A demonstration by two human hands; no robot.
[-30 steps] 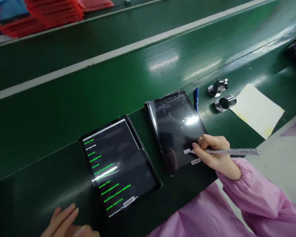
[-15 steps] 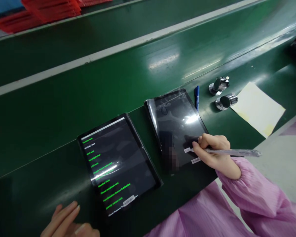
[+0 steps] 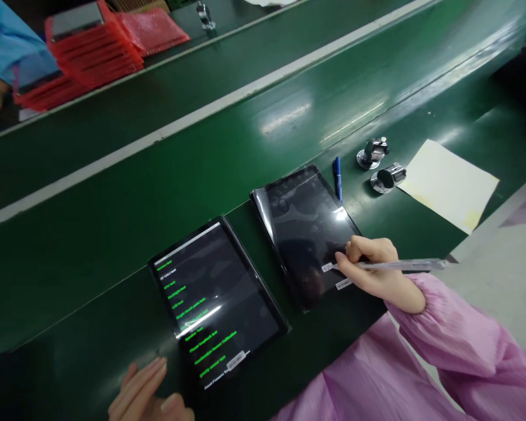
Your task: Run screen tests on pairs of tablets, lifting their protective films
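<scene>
- Moved since the earlier frame: the left hand [image 3: 146, 392] has come closer to the right tablet [image 3: 304, 219], and stands off its lower left; the view has also shifted.
- Right hand [image 3: 372, 266]: closed on a clear pen [image 3: 398, 265], at the right tablet's lower edge.
- Left hand: open, fingers loosely bent, holding nothing.
- Label [image 3: 328, 267]: 1 of 2 small white labels on the right tablet, next to the pen tip.
- Left tablet [image 3: 214, 304]: just left of the right tablet, showing a green test list.
- Just beyond the right tablet: blue marker [image 3: 337, 178], 2 metal fittings [image 3: 372, 153], paper [image 3: 447, 186].
- Far beyond the right tablet: red packs [image 3: 92, 52], a co-worker's blue sleeve [image 3: 9, 41].
- Step, as judged: pen work at the label; the next move calls for a steady tip.
- Hard to make out: label text, the exact tip contact, a blurred patch on the right tablet. The frame cuts off the left hand.
</scene>
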